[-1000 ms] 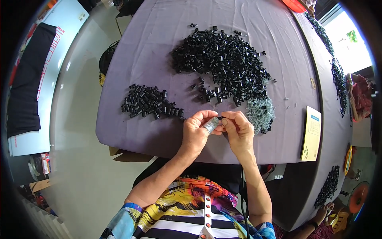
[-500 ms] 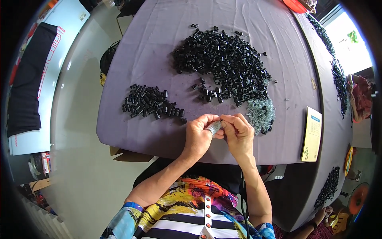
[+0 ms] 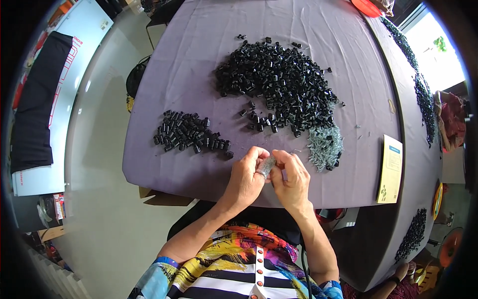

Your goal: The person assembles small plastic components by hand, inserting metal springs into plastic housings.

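Note:
My left hand and my right hand meet just above the table's near edge, fingers closed in a pinch. Whatever sits between the fingertips is too small and covered to make out. A grey, speckled wrap is around my left thumb. Close beyond my right hand lies a heap of small clear, pin-like plastic pieces. It adjoins a big heap of small glossy black plastic parts. To the left of my hands is a smaller group of black parts, its tail of pieces pointing toward my left hand.
A purple-grey cloth covers the table. A yellow booklet lies at the right, by the seam with a second table. More black parts are heaped there, near another person's arm. At the far edge sits a red basin.
Both hands have drawn slightly toward me, and my right-hand fingers have shifted, so more of the thumb wrap shows. The heaps look the same.

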`<state>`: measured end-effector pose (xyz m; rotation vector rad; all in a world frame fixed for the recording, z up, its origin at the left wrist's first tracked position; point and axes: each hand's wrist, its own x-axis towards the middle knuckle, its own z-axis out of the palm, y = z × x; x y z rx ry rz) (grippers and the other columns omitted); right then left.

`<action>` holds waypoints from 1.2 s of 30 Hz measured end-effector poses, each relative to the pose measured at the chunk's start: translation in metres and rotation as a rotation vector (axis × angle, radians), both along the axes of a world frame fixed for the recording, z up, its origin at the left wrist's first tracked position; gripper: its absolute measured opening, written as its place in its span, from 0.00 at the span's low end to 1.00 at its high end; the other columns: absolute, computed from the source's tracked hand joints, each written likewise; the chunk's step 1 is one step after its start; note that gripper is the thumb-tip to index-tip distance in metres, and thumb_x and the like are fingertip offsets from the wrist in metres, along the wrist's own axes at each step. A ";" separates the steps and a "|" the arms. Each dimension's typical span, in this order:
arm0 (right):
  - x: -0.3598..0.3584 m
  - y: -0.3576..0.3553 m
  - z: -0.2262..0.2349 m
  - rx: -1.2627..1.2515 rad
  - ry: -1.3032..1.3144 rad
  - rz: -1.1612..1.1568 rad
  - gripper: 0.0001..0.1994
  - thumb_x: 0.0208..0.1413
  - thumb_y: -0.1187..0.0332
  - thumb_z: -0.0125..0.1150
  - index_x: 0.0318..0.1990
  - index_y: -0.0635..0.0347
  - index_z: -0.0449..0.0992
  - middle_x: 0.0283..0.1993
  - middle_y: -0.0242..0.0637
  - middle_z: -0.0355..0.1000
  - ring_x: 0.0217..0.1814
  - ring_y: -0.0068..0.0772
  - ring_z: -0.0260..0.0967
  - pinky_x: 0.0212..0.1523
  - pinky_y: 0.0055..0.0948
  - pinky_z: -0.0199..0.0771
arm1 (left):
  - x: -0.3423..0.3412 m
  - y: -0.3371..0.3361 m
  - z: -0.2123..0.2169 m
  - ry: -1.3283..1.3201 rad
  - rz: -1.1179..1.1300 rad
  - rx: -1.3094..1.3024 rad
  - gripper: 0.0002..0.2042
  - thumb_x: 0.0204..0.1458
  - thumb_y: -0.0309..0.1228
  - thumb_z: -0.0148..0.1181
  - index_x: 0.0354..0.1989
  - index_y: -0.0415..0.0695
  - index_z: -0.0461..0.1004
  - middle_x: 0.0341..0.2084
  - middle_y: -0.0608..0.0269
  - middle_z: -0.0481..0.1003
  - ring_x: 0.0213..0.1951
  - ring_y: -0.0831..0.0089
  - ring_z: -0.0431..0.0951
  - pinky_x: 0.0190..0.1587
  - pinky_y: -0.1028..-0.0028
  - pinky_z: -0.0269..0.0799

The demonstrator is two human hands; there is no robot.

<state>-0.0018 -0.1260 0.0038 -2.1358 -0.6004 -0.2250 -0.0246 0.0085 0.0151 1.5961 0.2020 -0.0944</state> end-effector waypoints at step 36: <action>-0.005 0.003 -0.018 -0.097 -0.097 -0.096 0.09 0.43 0.78 0.62 0.35 0.62 0.76 0.32 0.38 0.68 0.34 0.43 0.64 0.35 0.37 0.67 | 0.001 0.005 -0.011 0.030 -0.054 0.160 0.09 0.52 0.14 0.47 0.35 0.38 0.75 0.21 0.66 0.75 0.20 0.84 0.74 0.20 0.81 0.73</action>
